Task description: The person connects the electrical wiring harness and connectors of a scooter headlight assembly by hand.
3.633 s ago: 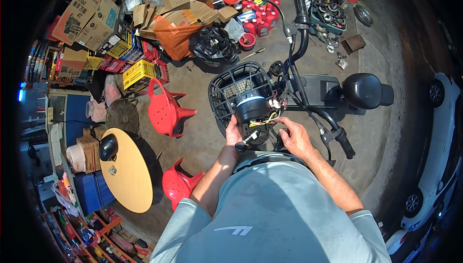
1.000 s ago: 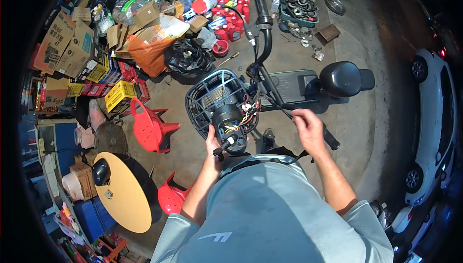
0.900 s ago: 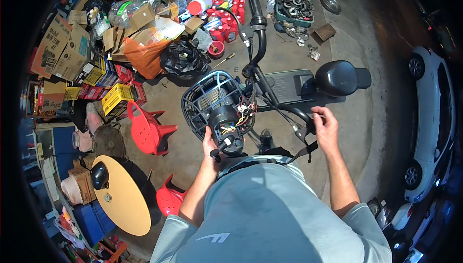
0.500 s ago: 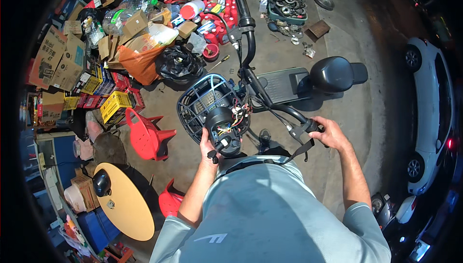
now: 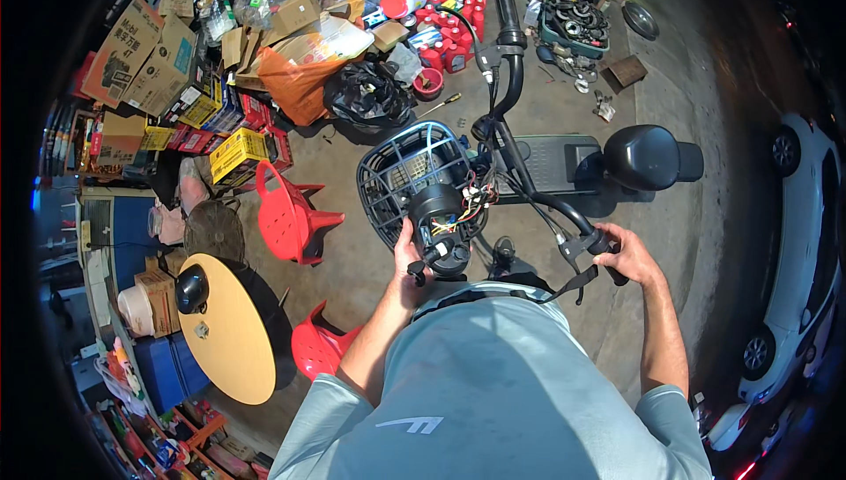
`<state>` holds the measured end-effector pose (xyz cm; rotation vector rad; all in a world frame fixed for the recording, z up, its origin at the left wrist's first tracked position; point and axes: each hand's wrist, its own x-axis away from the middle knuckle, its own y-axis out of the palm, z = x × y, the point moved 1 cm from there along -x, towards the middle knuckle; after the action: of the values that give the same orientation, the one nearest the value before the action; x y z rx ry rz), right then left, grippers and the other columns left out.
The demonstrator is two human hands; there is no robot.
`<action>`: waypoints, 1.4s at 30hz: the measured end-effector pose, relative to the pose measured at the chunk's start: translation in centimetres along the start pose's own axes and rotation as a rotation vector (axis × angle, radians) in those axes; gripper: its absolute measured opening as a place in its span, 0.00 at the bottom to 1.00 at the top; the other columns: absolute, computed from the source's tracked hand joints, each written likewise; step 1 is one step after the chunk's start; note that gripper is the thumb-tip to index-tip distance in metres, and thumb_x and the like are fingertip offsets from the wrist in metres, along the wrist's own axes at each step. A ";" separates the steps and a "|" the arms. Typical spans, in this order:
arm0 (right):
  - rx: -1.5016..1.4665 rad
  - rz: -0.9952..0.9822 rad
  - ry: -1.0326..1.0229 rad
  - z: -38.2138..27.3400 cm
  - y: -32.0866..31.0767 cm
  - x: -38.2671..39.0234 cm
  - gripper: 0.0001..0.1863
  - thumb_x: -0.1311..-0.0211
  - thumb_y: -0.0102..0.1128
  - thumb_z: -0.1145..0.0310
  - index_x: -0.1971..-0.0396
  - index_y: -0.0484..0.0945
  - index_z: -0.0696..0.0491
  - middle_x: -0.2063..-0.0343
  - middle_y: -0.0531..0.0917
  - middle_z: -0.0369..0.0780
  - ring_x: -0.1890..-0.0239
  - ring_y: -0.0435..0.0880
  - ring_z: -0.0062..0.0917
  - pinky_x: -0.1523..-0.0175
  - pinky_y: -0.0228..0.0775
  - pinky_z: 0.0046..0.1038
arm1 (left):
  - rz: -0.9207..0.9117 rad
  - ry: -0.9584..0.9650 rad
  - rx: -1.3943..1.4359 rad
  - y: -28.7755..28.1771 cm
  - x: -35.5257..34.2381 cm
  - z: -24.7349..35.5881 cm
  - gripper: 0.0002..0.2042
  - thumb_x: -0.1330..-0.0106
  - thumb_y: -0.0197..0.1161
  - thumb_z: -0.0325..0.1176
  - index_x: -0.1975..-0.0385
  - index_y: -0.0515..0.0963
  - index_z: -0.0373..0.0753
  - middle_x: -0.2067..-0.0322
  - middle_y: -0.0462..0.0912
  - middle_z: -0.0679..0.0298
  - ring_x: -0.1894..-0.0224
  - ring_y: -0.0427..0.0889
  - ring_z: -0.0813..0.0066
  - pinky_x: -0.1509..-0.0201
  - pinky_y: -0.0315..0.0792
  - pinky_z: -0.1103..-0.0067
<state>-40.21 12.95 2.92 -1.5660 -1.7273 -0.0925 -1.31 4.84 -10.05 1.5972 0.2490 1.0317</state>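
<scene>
An electric scooter stands in front of me with its black handlebar (image 5: 529,182) turned crosswise. My left hand (image 5: 407,253) holds a round black headlight housing (image 5: 434,202) from its left side. The back of the housing is open, and coloured wires (image 5: 476,198) run from it toward the steering stem. A key hangs beside that hand. My right hand (image 5: 631,256) is closed round the near handlebar grip (image 5: 610,270), by the brake lever (image 5: 577,283). The dark wire basket (image 5: 374,182) sits just beyond the housing. Behind the handlebar are the footboard (image 5: 551,156) and black seat (image 5: 641,158).
Red plastic chairs (image 5: 289,216) and a round wooden table (image 5: 231,339) stand to the left. Cardboard boxes (image 5: 123,53), a black bag (image 5: 366,97) and red bottles (image 5: 458,44) are piled at the far left. A screwdriver (image 5: 441,105) lies on the floor. A white car (image 5: 797,260) is at right.
My view has shifted, so the scene sits farther right and the chairs and table higher. Both hands keep their holds, and the near grip end now points more toward me.
</scene>
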 end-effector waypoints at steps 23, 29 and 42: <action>-0.044 -0.009 -0.061 1.6 0.1 -0.3 0.34 0.60 0.71 0.77 0.46 0.73 0.55 0.63 0.80 0.35 0.64 0.77 0.21 0.56 0.71 0.26 | -0.103 -0.001 -0.062 0.5 0.2 0.3 0.39 0.39 0.51 0.64 0.37 0.61 0.39 0.45 0.73 0.49 0.47 0.75 0.49 0.43 0.69 0.50; -0.045 -0.014 -0.027 1.0 0.3 -0.2 0.35 0.60 0.72 0.78 0.46 0.72 0.55 0.63 0.80 0.35 0.66 0.77 0.20 0.58 0.72 0.25 | -0.080 0.013 -0.057 0.1 0.3 0.4 0.37 0.37 0.50 0.63 0.38 0.62 0.39 0.46 0.74 0.50 0.46 0.75 0.50 0.43 0.70 0.52; -0.075 -0.028 -0.041 1.2 0.1 -0.5 0.35 0.61 0.72 0.78 0.46 0.73 0.56 0.67 0.79 0.34 0.71 0.76 0.19 0.63 0.71 0.25 | -0.091 0.017 -0.088 0.5 0.3 0.6 0.38 0.38 0.51 0.64 0.37 0.62 0.39 0.45 0.74 0.51 0.45 0.75 0.54 0.42 0.70 0.56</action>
<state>-40.76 13.25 1.77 -1.6081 -1.7967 -0.1417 -0.89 4.47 -9.48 1.4854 0.2818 0.9735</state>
